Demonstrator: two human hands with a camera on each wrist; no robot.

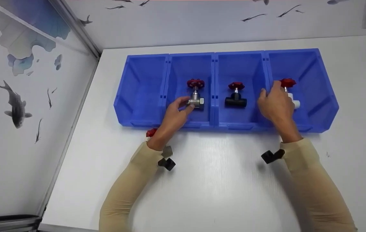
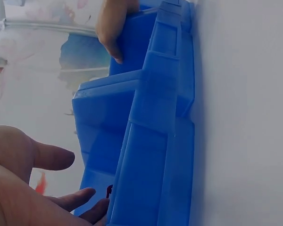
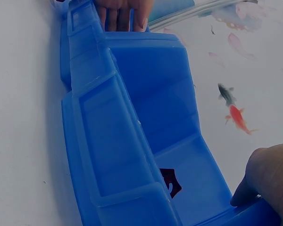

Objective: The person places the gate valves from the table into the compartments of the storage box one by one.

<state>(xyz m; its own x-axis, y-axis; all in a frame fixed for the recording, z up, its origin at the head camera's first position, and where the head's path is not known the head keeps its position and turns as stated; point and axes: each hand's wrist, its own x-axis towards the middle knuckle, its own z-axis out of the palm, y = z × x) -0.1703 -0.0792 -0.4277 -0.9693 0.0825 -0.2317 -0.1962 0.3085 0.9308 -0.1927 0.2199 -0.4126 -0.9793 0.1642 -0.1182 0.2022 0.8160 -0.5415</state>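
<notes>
My left hand (image 1: 176,114) reaches into the second blue bin (image 1: 191,66), its thumb and fingers spread about a metal valve (image 1: 196,102) with a red handwheel. In the left wrist view the left hand's fingers (image 2: 54,157) look relaxed and apart. Over the divider between the third and fourth bins is my right hand (image 1: 277,101). Its thumb lies on the third bin's side, away from the white valve (image 1: 295,103) in the fourth bin; the hand partly covers that valve. The right hand's other fingertips are hidden.
A black valve (image 1: 236,100) with a red handwheel lies in the third bin. The leftmost bin (image 1: 145,74) stands beside the others. On the white table (image 1: 215,180), another red handwheel (image 1: 151,132) shows partly behind my left wrist. Printed panels border the left and back.
</notes>
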